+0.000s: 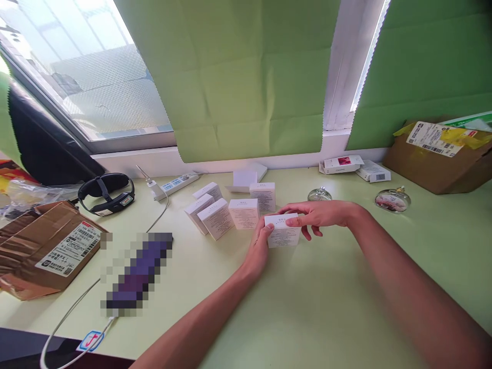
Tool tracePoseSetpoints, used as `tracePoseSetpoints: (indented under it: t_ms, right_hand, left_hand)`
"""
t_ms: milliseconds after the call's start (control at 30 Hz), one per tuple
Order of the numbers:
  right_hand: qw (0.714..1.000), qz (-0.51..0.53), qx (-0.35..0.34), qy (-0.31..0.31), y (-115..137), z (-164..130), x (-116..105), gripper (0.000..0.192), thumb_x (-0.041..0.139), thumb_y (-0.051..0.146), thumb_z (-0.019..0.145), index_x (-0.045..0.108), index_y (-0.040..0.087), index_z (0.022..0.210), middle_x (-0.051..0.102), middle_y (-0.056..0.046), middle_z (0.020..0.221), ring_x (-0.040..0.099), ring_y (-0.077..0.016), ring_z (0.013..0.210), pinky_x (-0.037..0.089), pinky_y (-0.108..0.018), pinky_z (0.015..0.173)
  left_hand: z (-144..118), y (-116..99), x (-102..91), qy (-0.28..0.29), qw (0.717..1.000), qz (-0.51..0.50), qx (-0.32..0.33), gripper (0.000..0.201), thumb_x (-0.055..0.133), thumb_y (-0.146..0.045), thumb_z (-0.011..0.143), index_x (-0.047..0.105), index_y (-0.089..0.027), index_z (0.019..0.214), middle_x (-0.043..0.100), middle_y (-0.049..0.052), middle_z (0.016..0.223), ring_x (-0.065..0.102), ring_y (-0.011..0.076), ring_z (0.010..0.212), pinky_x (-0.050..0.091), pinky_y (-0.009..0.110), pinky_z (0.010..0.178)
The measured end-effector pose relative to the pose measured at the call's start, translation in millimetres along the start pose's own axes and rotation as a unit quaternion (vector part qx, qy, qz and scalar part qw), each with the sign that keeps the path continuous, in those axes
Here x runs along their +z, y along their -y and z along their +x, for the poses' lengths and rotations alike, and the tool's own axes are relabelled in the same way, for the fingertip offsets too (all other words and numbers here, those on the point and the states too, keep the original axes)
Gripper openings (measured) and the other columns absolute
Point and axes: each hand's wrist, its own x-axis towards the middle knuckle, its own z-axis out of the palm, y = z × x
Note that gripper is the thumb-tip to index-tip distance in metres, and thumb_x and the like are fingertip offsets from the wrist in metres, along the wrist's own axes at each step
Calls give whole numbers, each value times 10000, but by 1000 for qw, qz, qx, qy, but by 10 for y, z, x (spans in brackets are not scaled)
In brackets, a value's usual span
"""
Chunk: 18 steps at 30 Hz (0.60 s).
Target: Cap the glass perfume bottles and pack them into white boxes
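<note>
A small white printed box (283,238) stands upright on the pale green table, with both hands on it. Around its left side wraps my left hand (258,247), the thumb pressed on the front face. My right hand (317,212) reaches over from the right, its thumb on the top front edge and its other fingers behind or beside the box; their tips are partly hidden. Just left of it stand several similar white boxes (244,214) in a loose group. A glass bottle (320,195) lies behind my right hand, partly covered by it.
Right of my arm lies another glass bottle (392,200), near flat cartons (341,164) and a brown cardboard box (434,161). At left are an opened cardboard box (49,246), a black headset (106,195), a power strip (179,183), a cable (73,307) and a pixelated dark object (140,271).
</note>
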Motion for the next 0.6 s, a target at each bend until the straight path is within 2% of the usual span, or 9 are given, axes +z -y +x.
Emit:
tracePoseSetpoints:
  t_ms: [233,400,500,600]
  right_hand:
    - [987,-139,27,-72,109,-102,52,737,683,676,745,518,346,1383,705,-27,1033,663,-214,821,468,-297,668]
    - [986,-137,34,-90,144,-101,80,662,482,749,845,520,375,1390,717,-25,1053,684,-205,826,470,-306,702]
    - [990,-111,46,-79,92,-59,52,693,446,758,855,498,348,1412,674,-53,1224,687,-195,820,477,-300,669]
    - [991,-85,58,-79,43,-39,30,757,500,744,831,461,294,1438,538,-90,1443,684,-186,799,488,-304,644]
  left_hand:
    - [-25,-39,-31,-9,1000,23,2,402,433,-573,971,542,-243,1172,607,57,1272,524,257,1208,399,406,1045]
    - [-20,-9,-26,-15,1000,-2,12,395,408,-574,979,526,-243,1158,599,59,1271,522,251,1207,394,404,1048]
    - [-13,8,-31,-14,1000,-10,0,376,431,-559,974,524,-247,1163,597,60,1276,522,254,1209,393,408,1051]
    - [-3,28,-40,-17,1000,-17,-5,356,447,-528,968,523,-248,1175,608,60,1256,531,253,1197,400,411,1044]
